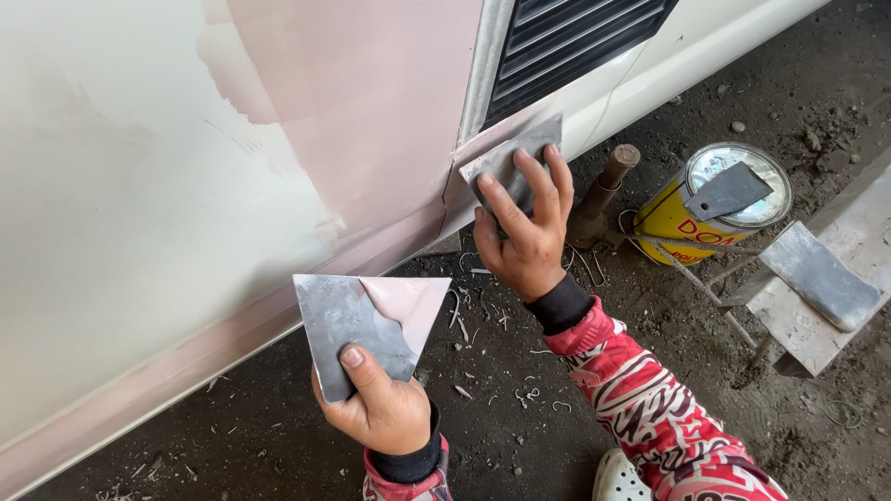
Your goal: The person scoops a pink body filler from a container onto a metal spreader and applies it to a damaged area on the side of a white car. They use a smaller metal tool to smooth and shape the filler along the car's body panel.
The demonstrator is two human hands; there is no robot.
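Head view, looking down along a white vehicle body panel [121, 232] that fills the upper left of the frame, with a broad patch of pale pink filler [371, 102] spread across its middle and down along the lower edge.

Right hand [524, 232], centre of frame: fingers spread flat and pressing on a small grey rectangular metal spreader blade [506, 162]. The blade lies under the fingertips, tilted, its upper edge against the panel just below a black louvred vent [575, 37] at top centre. Thumb sits at the blade's lower left corner. Fingers are extended, not curled round it.

Left hand [380, 404], lower centre: fingers closed in a pinch on a flat grey metal mixing plate [348, 325], thumb on top of its lower edge, remaining fingers hidden beneath. The plate rises above the hand; a smear of pink filler covers its upper right corner. The plate is clear of the panel.

Both sleeves red with white and black pattern, black cuffs.

Right of frame, on the dirt floor [520, 436]: a yellow tin can [715, 209] with a silver lid and another grey blade resting on top; a rusty brown bolt-like post [603, 190] just left of it; a grey metal slab [821, 278] on a low stand at the far right. Shavings are scattered on the floor.
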